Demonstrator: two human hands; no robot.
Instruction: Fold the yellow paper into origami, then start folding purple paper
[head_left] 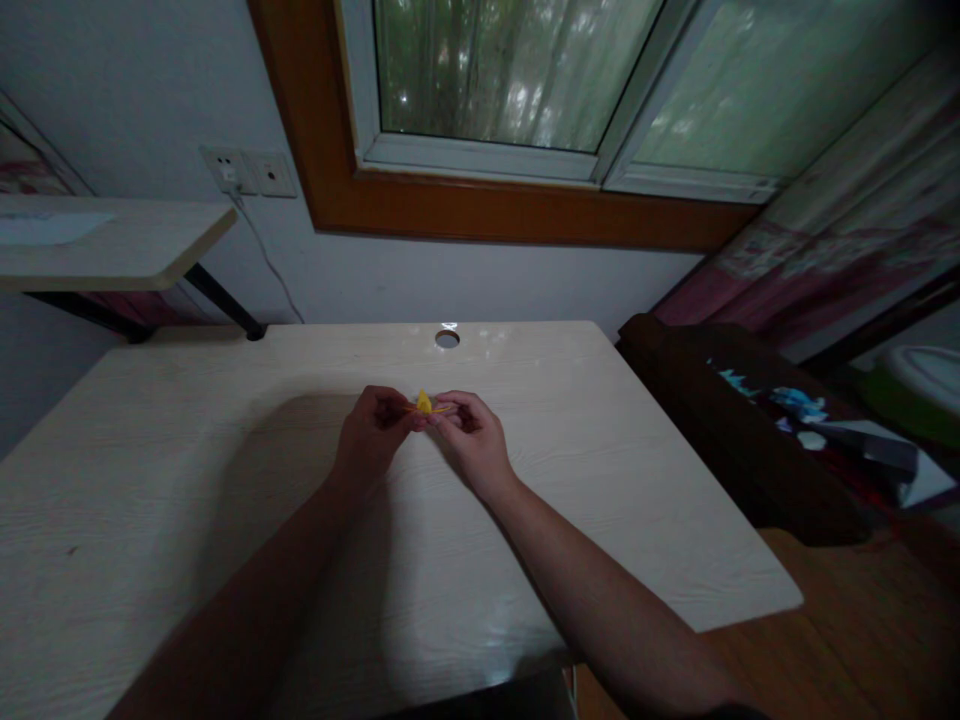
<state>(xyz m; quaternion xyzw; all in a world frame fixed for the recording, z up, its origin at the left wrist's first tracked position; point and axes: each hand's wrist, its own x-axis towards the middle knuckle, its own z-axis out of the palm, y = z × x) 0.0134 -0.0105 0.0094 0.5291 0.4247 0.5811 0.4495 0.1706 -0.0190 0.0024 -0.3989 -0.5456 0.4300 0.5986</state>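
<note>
Between my two hands, over the middle of the pale wood-grain desk (600, 480), is a small yellow piece (424, 402) with thin orange strands running out to both sides. My left hand (375, 425) is closed in a pinch on its left strand. From the other side, my right hand (472, 430) pinches the right strand between thumb and fingertips. The yellow piece stands up between the fingertips. It is too small for me to tell its kind, and the strand ends are hidden in my fingers.
A round cable hole (448, 340) sits near the desk's back edge. At the left, a raised shelf (172, 235) stands on black legs. A white cord (262, 250) hangs from the wall socket (247, 172). Right of the desk is a dark wooden piece of furniture (720, 440) with assorted items.
</note>
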